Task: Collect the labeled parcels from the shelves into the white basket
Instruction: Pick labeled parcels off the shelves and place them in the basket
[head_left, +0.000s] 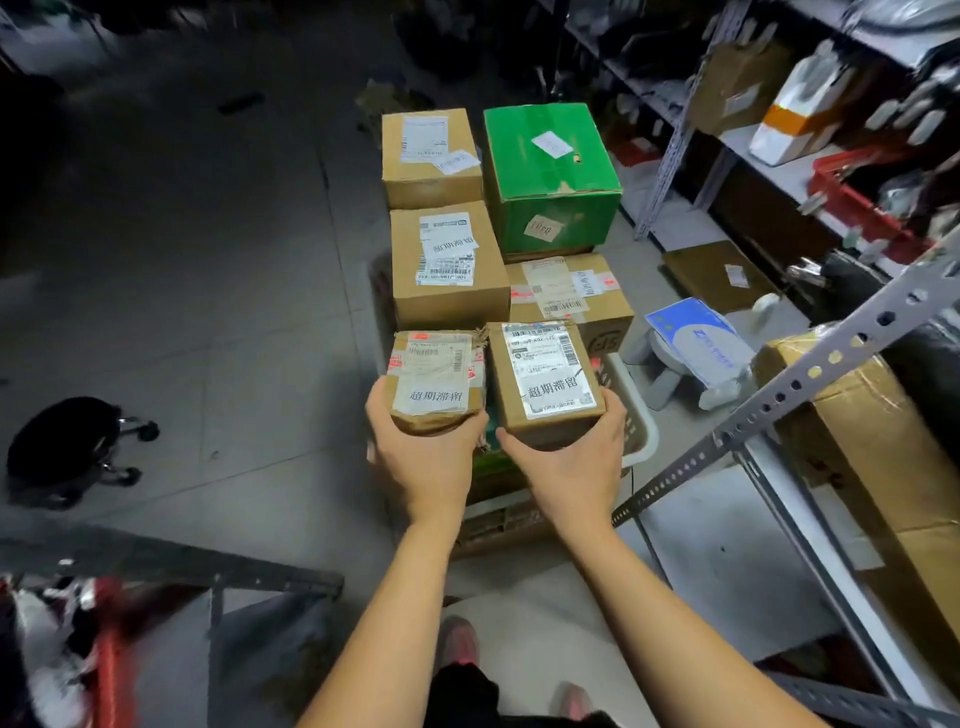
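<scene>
— Left hand (423, 457) grips the near end of the left parcel (436, 382); right hand (571, 462) grips the near end of the right parcel (548, 376). Hands side by side, one parcel each, labels up.
— Position relative to the basket (644, 421)?
— Over its near end. Only the near right rim shows; boxes (447, 260) fill the rest, green box (550, 166) at the far right corner.
— Step?
— Judged: setting both down as the near row. Load stands above the rim, so seat each parcel flat on whatever lies beneath, butted against the boxes behind. Release one at a time; confirm it does not rock toward the near edge before letting go.
</scene>
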